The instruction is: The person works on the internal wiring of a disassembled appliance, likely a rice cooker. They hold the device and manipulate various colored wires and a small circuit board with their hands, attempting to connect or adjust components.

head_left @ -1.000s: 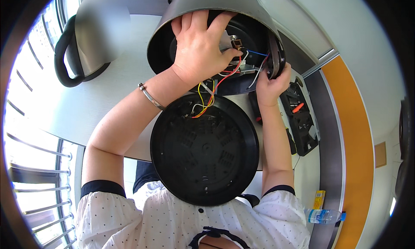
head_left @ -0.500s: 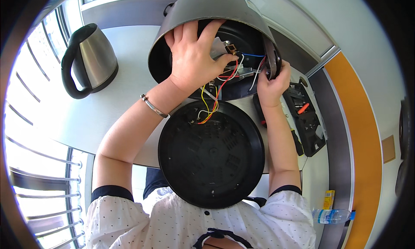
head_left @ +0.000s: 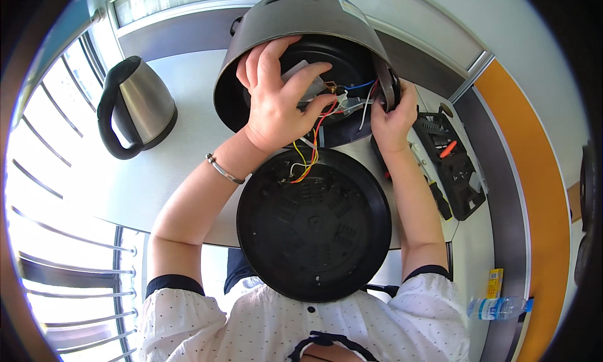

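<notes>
the tipped grey housing (head_left: 298, 19) holds coloured wires (head_left: 360, 86) and metal parts (head_left: 353, 105) — left hand (head_left: 276, 107) partly inside, fingers (head_left: 269, 65) spread; right hand (head_left: 394, 123) pinches its right edge (head_left: 390, 88).

- Stretching out pale and flat, as a counter (head_left: 195, 79)
- Carrying an upright steel kettle (head_left: 147, 101) with a black handle at the left
- Bearing a grey, pot-shaped housing (head_left: 301, 19), tipped on its side
- Supporting an open black tool case (head_left: 456, 183) at the right, beside a black-and-yellow handle (head_left: 441, 202)
</notes>
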Demonstrator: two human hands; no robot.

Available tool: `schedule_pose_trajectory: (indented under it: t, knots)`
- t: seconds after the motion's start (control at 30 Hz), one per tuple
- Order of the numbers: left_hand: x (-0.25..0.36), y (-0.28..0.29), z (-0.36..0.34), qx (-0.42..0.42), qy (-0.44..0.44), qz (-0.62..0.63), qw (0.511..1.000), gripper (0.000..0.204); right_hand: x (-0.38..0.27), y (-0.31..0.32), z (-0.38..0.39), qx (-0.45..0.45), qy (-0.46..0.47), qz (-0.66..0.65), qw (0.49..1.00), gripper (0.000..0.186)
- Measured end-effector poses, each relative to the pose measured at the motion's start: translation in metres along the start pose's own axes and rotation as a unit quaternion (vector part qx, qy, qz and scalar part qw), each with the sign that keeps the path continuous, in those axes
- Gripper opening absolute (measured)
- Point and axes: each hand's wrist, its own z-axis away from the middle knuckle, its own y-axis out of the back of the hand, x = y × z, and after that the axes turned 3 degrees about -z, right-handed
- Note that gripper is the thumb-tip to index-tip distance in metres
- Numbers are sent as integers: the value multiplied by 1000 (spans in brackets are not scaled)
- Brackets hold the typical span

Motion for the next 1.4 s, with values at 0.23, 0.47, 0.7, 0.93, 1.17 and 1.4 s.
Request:
schedule_pose_trajectory:
  t: [0.23,0.47,0.7,0.93,1.17,1.4]
  knots:
    - [-4,3,-7,-10,-8,44,999,26,1,1,0,-10,-8,-11,1000,35]
    - [-1,4,-8,-11,15,49,999,16,4,0,2,-11,2,-13,1000,37]
    - [-1,-7,-4,40,83,3,996,11,2,-1,1,-8,-11,-16,1000,37]
    - [1,-10,-5,54,94,-7,994,12,4,-1,2,-10,-13,-10,1000,39]
    - [2,-11,-5,56,96,-10,994,13,5,-1,2,-8,-2,-6,1000,41]
    - [-2,-13,-4,65,78,3,995,17,4,1,2,-9,-1,-4,1000,40]
